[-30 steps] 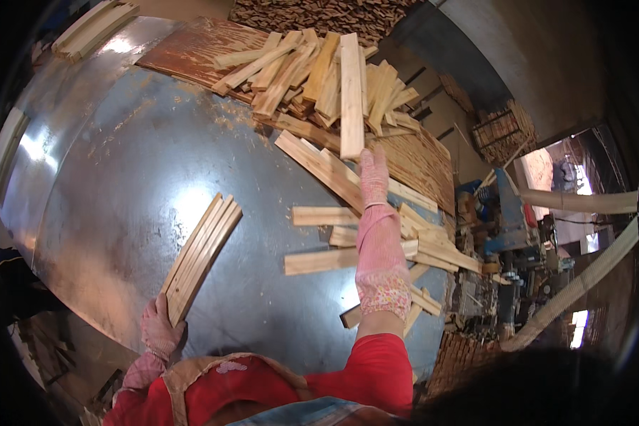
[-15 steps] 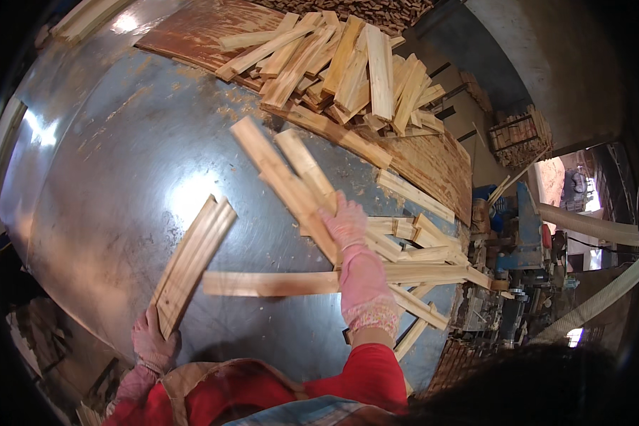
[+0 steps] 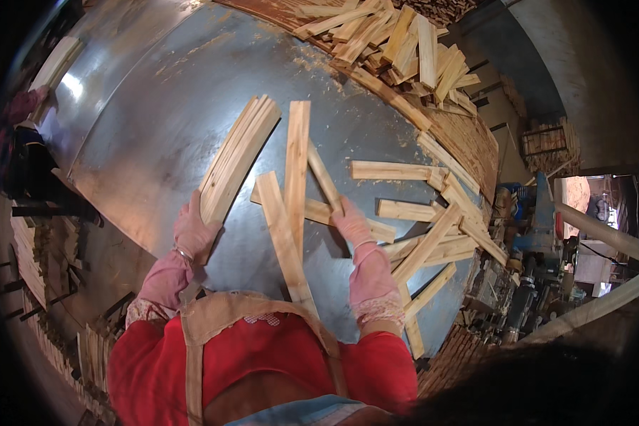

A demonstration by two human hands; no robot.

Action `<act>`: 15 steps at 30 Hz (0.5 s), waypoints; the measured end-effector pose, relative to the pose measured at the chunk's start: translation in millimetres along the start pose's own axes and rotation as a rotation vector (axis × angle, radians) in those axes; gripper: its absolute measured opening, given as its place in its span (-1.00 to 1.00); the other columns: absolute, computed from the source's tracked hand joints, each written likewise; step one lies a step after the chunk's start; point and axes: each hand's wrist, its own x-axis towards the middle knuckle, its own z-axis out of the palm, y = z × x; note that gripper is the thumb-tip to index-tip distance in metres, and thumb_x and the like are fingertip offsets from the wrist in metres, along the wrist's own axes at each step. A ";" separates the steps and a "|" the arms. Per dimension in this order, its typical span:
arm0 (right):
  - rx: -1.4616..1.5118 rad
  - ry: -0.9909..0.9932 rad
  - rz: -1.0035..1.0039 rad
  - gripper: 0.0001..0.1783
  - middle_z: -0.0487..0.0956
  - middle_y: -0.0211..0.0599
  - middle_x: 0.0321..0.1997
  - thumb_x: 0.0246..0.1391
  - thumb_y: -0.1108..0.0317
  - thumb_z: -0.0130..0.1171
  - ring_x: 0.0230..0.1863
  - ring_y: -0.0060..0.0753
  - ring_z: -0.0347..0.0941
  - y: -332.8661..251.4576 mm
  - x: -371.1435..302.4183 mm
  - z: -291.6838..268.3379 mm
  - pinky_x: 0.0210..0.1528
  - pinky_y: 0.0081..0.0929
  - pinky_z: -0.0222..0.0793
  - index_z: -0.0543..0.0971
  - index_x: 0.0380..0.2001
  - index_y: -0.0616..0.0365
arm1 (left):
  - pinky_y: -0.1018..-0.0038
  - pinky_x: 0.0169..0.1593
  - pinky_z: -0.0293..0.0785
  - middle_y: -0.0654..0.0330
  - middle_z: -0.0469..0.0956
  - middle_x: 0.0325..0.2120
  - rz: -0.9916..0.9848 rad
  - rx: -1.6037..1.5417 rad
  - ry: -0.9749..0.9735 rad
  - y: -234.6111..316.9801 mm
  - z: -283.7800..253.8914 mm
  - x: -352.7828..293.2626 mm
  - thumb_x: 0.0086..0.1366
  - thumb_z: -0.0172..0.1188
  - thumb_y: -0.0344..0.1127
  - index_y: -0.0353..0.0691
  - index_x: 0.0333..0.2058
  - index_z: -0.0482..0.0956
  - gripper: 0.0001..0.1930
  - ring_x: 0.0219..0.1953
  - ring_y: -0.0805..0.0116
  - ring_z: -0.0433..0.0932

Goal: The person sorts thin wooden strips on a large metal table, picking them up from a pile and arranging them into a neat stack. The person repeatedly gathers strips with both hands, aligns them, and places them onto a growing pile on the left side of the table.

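Note:
My left hand [image 3: 194, 228], in a pinkish glove, is closed around the near end of a bundle of wooden strips [image 3: 240, 160] lying side by side and slanting away over the metal table. My right hand [image 3: 351, 224] grips the near end of a narrow wooden strip [image 3: 324, 176]; its thumb side is partly hidden. Between the hands, one loose wooden strip [image 3: 297, 163] points away from me. Another strip [image 3: 282, 238] crosses toward my apron, and a third [image 3: 373, 228] runs beneath, ending near my right hand.
Several loose strips [image 3: 433, 245] lie crossed at the right. A big heap of strips [image 3: 405, 42] rests on a brown board [image 3: 468, 145] at the far right. Machinery [image 3: 522, 284] stands beyond the right edge. At far left, another person's hand [image 3: 30, 99] touches stacked strips [image 3: 57, 64].
My left hand and its bundle have moved up and right. The strips near my right hand are spread apart, and that hand now grips a narrow one. The whole view has shifted.

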 end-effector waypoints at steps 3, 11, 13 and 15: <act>-0.138 0.039 -0.205 -0.53 0.66 0.20 0.03 0.24 0.14 0.13 0.07 0.32 0.59 -5.3 8.0 -8.9 0.20 0.00 0.50 0.63 0.09 0.22 | 0.06 0.35 0.48 -0.14 0.52 0.31 0.072 -0.832 -0.199 -51.2 4.2 5.6 0.20 0.53 -0.04 -0.35 0.50 0.21 0.02 0.26 -0.11 0.57; 0.481 0.119 -0.009 -0.46 0.67 0.26 -0.06 0.37 -0.02 0.02 -0.03 0.35 0.57 -162.4 -0.6 96.0 0.05 0.04 0.44 0.64 -0.05 0.31 | -0.05 0.21 0.65 -0.14 0.66 0.17 -0.260 -2.097 -0.893 -47.4 -5.6 -40.3 0.37 0.33 0.22 -0.35 0.35 0.47 -0.18 0.07 -0.06 0.72; 0.627 0.059 -0.084 -0.44 0.64 0.31 0.04 0.38 -0.05 0.02 0.12 0.44 0.51 -247.4 -32.6 124.3 0.18 0.10 0.40 0.60 0.11 0.21 | -0.15 0.31 0.56 -0.17 0.60 0.24 -0.295 -2.171 -0.887 -67.1 29.4 -37.7 0.37 0.32 0.17 -0.30 0.42 0.41 -0.17 0.16 -0.18 0.66; 0.752 -0.028 -0.083 -0.35 0.64 0.29 0.13 0.37 -0.08 0.05 0.21 0.41 0.51 -283.9 -61.3 133.8 0.28 0.06 0.38 0.49 0.32 0.16 | -0.18 0.29 0.58 -0.18 0.59 0.25 -0.307 -2.224 -0.892 -84.8 48.0 -36.0 0.35 0.34 0.17 -0.29 0.42 0.41 -0.16 0.16 -0.20 0.67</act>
